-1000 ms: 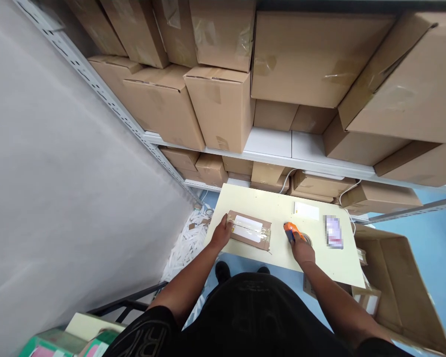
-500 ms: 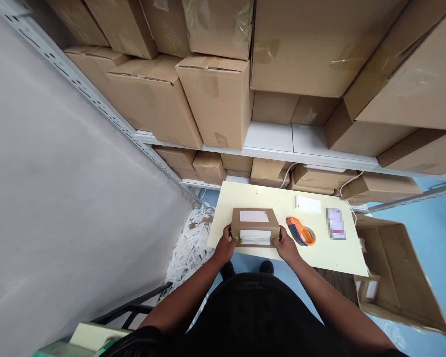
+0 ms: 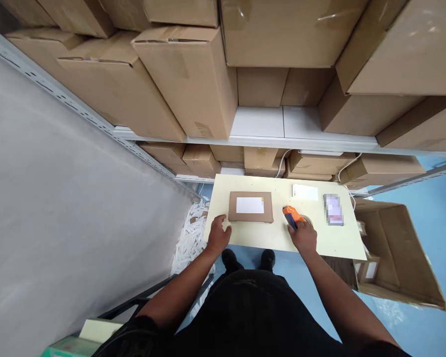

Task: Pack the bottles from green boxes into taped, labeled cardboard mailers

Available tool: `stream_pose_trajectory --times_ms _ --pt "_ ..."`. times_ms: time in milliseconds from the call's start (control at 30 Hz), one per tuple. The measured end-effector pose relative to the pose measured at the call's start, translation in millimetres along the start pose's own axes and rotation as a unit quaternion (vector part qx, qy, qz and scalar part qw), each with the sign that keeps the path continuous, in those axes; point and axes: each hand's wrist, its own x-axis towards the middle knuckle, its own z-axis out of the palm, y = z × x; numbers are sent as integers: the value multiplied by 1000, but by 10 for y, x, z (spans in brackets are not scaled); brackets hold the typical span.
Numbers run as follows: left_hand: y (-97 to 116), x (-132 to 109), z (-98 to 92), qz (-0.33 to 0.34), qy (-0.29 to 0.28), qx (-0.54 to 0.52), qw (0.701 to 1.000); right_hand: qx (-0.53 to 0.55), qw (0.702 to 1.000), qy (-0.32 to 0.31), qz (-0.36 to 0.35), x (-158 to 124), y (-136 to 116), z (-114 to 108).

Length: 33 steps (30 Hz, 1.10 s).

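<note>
A small brown cardboard box [image 3: 250, 218] lies flat on the pale yellow table [image 3: 260, 235]. A white label [image 3: 250, 205] is on its top face. My left hand [image 3: 219, 235] is just off the box's near left corner, fingers apart and holding nothing. To the right of the box, my right hand [image 3: 305, 237] is closed over an orange and blue tape dispenser [image 3: 293, 212]. The hand covers much of the dispenser and part of its tape roll.
A stack of white labels [image 3: 305, 192] and a blurred purple item [image 3: 333, 209] lie on the table's right side. Beyond it are shelves [image 3: 258, 121] of cartons. An open carton [image 3: 397, 253] stands at the right, and paper scraps [image 3: 189, 238] cover the floor at left.
Both hands have let go of the box, which now rests flat on the table. My right hand has moved right and onto the tape dispenser. The camera view has shifted somewhat.
</note>
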Motion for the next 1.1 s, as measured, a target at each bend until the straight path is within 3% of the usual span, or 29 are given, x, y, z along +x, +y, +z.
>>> stream_pose_trajectory --times_ms 67,167,267,400,500,567,700,833,967,1100 --pt "157 -183 -45 45 -23 13 999 -26 999 -22 20 48 96 83" --pt "516 -365 10 113 -122 15 986 -15 1000 -22 14 91 162 126" --pt "948 -283 205 138 -183 10 973 95 995 -20 -17 -6 235 25" --pt "1480 123 555 63 -222 -42 972 309 947 -64 -64 -326 347 -231" --pt "1736 307 776 -45 -325 -118 937 389 911 -109 -88 -533 385 -402" --pt "1822 303 882 -100 -356 -147 918 423 893 -134 -79 -600 393 -468" --pt "1871 179 1016 -142 -354 -159 911 494 856 -153 -9 -575 377 -473" --pt "1954 230 1100 -88 -331 -62 937 454 884 -92 60 -384 313 -419" --pt "2149 571 1189 32 -297 142 944 431 892 -81 111 -204 308 -393" --pt "2319 1029 1289 107 -273 337 895 454 862 -109 198 -293 450 -298"
